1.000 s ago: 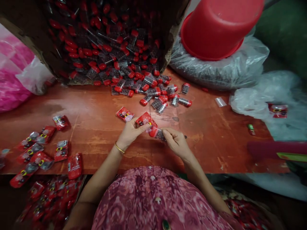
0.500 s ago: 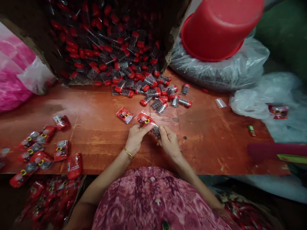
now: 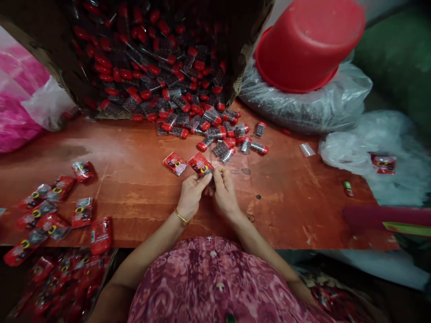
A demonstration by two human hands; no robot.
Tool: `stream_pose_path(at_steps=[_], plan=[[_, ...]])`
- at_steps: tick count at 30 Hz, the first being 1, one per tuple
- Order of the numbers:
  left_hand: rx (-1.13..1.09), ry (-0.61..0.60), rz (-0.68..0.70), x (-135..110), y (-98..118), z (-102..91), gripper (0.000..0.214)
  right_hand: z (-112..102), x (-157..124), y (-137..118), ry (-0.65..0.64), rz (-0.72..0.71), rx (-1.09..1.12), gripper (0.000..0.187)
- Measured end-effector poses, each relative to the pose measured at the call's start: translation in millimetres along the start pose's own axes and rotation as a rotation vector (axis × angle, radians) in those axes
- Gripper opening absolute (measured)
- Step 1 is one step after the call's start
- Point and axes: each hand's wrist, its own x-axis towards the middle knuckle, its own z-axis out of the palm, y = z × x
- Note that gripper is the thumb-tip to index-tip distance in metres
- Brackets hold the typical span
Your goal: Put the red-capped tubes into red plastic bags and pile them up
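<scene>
Just above the table's middle, my left hand [image 3: 191,195] pinches a small red printed plastic packet [image 3: 201,162] between thumb and fingers. Opposite it, my right hand [image 3: 226,193] is closed at the packet's near right end. A dark bit shows between the two hands, and my fingers hide most of it. Left of the held packet lies a flat red printed packet [image 3: 175,163]. Beyond my hands, small clear containers with red caps and dark beads [image 3: 224,146] lie in a loose pile.
A cardboard box [image 3: 238,85] of capped containers lies open at the back. Filled red packets [image 3: 82,211] are scattered at left, above a bin of more. At right are a red bucket [image 3: 310,45] on a bulging clear bag [image 3: 303,112] and crumpled plastic [image 3: 343,150].
My right hand has moved left, closer to my left hand. The bead-filled container that showed between them is now mostly hidden, and the packet is turned slightly. The view has shifted a little.
</scene>
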Motion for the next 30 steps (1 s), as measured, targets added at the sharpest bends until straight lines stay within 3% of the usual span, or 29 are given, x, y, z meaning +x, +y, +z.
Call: stream_pose_path(at_steps=[4,9,12,16,19,21,23,26,30], plan=[[-0.053,0.060,0.074,-1.2,10.3,-6.7,0.026,-6.8,2.4,-5.2,-0.231,0.051,0.022,0.034],[-0.106,0.025,-0.031,-6.6,5.5,-13.3,0.027,-2.1,8.7,5.6,-0.167,-0.004,-0.087,0.032],[-0.150,0.066,-0.056,-9.6,5.5,-20.5,0.026,2.4,19.8,7.7,-0.147,-0.118,-0.309,0.030],[-0.202,0.270,0.061,-7.7,29.0,-47.8,0.019,-10.0,49.0,-0.3,0.000,-0.418,-0.942,0.031],[-0.345,0.539,0.281,-2.9,52.4,-76.1,0.020,-27.2,72.6,1.0,0.125,-0.475,-1.312,0.039],[-0.425,0.657,0.334,-0.7,61.1,-89.6,0.029,-37.8,80.3,7.9,0.053,-0.518,-1.424,0.038],[-0.405,0.686,0.286,0.1,61.2,-94.1,0.035,-48.3,79.5,15.5,-0.088,-0.589,-1.444,0.032],[-0.070,0.595,0.219,3.3,50.4,-85.9,0.032,-67.6,68.1,20.9,-0.279,-0.669,-1.360,0.029],[0.866,0.422,0.421,19.1,41.9,-72.4,0.033,-94.0,52.5,16.7,-0.370,-0.729,-1.237,0.023]])
